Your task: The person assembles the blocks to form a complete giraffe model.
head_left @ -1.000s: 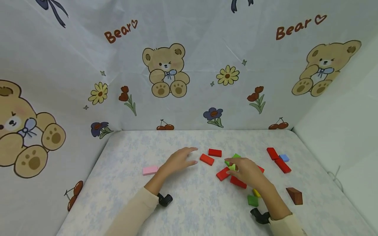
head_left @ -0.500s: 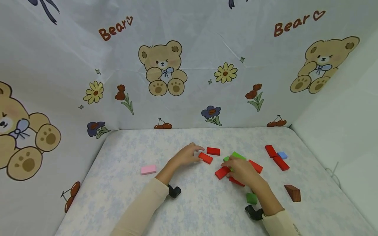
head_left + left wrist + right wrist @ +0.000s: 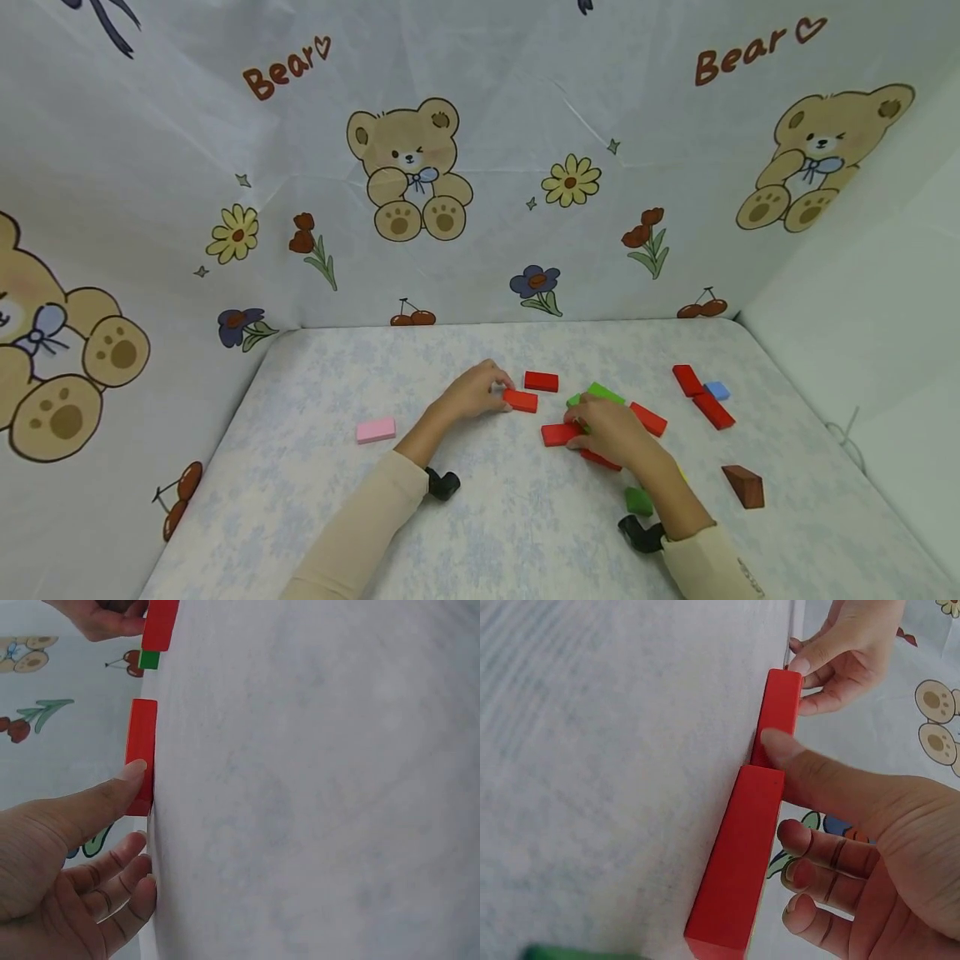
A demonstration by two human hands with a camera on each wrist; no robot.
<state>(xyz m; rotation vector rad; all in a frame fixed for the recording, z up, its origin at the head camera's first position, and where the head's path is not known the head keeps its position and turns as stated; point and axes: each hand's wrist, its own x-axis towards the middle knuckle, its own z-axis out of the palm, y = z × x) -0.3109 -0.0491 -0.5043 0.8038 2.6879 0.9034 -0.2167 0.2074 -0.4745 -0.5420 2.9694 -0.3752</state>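
Left hand (image 3: 471, 393) pinches one red block (image 3: 522, 401), right hand (image 3: 611, 429) another red block (image 3: 555, 435), fingers clamped. Low dragging could displace the neighbouring red block (image 3: 602, 461).

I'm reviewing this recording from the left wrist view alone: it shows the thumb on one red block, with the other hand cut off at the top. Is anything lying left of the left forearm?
Observer: Yes, the head view shows a pink block there.
Operator: What else is by the right hand?
Observer: Another red block, close to the held red block.
Operator: And beyond the right forearm, farther right?
Observer: A brown block, with sloping faces.
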